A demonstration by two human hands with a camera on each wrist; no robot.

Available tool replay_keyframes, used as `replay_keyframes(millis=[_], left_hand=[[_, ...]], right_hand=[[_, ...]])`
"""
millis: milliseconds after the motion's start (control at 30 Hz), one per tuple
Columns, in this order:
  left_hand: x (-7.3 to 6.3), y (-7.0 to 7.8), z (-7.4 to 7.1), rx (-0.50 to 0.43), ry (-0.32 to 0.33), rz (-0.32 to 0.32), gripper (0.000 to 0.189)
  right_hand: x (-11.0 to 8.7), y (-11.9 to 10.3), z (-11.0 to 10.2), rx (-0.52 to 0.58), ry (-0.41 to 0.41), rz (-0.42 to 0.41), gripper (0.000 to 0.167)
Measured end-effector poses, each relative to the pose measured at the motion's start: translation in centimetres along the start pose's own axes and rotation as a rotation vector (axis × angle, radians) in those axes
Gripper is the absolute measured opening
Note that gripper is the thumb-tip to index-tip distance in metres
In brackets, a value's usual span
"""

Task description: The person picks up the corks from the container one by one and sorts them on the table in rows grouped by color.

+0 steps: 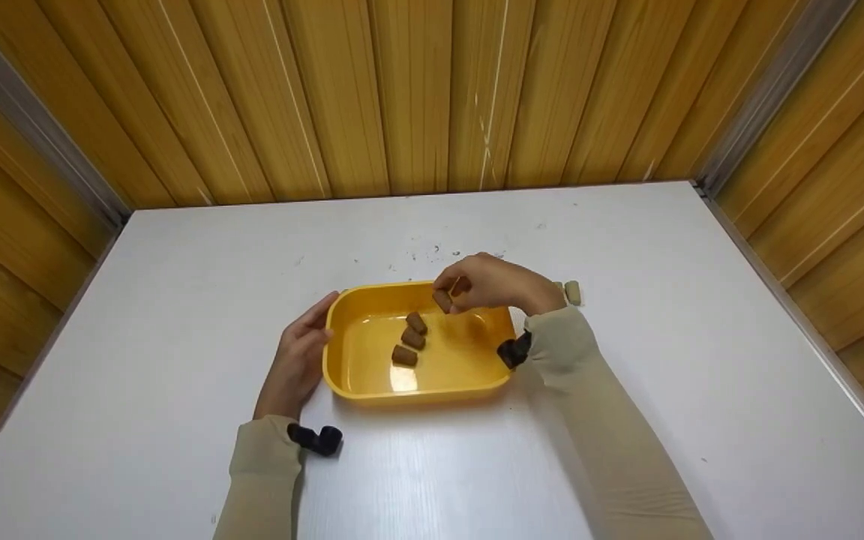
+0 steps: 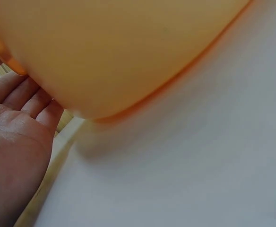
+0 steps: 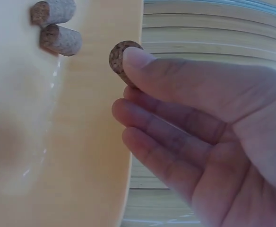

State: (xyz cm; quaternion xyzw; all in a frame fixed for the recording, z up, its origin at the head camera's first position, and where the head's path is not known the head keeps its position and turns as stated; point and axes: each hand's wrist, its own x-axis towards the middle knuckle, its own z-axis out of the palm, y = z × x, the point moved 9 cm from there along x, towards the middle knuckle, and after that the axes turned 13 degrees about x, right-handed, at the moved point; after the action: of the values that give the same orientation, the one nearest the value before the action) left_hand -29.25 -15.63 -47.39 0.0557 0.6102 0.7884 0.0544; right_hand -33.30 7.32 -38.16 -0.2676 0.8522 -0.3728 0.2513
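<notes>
A yellow plastic tray (image 1: pixel 357 382) stands on the white table. My left hand (image 1: pixel 302 356) holds its left end, fingers along the outer wall and thumb at the rim; in the left wrist view the palm (image 2: pixel 15 142) faces the tray's outer wall (image 2: pixel 105 56) and the fingertips are partly hidden. Over the tray's far right part, my right hand (image 1: pixel 488 283) pinches a brown cork (image 1: pixel 442 301) between thumb and fingers. The right wrist view shows the cork's speckled round end (image 3: pixel 119 56). Three more corks (image 1: pixel 413 338) lie in a loose row on the tray's floor.
Pale cork-like pieces (image 1: pixel 572 292) lie on the table beyond the right wrist, partly hidden by it. Dark specks (image 1: pixel 436 248) dot the table behind the tray. Wood-patterned panels (image 1: pixel 409 97) wall in the back and both sides.
</notes>
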Motion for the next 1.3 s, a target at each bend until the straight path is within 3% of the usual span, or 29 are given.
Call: replay_keyframes(millis=[267, 667, 967, 1300], left_hand=[[0.1, -0.1, 0.1, 0.027, -0.019, -0.011, 0.06], [-0.1, -0.2, 0.2, 0.017, -0.028, -0.009, 0.06], [-0.1, -0.1, 0.2, 0.034, -0.035, -0.013, 0.061], [0.0, 0.1, 0.1, 0.04, -0.019, 0.001, 0.06]], right_hand=[[-1.7, 0.8, -1.6, 0.093, 0.062, -0.04, 0.04], [-4.2, 3.3, -3.5, 0.075, 0.201, -0.106, 0.041], [-5.6, 5.6, -4.3, 0.18, 0.283, -0.081, 0.042], [-7.4, 6.9, -5.1, 0.092, 0.372, -0.173, 0.039]])
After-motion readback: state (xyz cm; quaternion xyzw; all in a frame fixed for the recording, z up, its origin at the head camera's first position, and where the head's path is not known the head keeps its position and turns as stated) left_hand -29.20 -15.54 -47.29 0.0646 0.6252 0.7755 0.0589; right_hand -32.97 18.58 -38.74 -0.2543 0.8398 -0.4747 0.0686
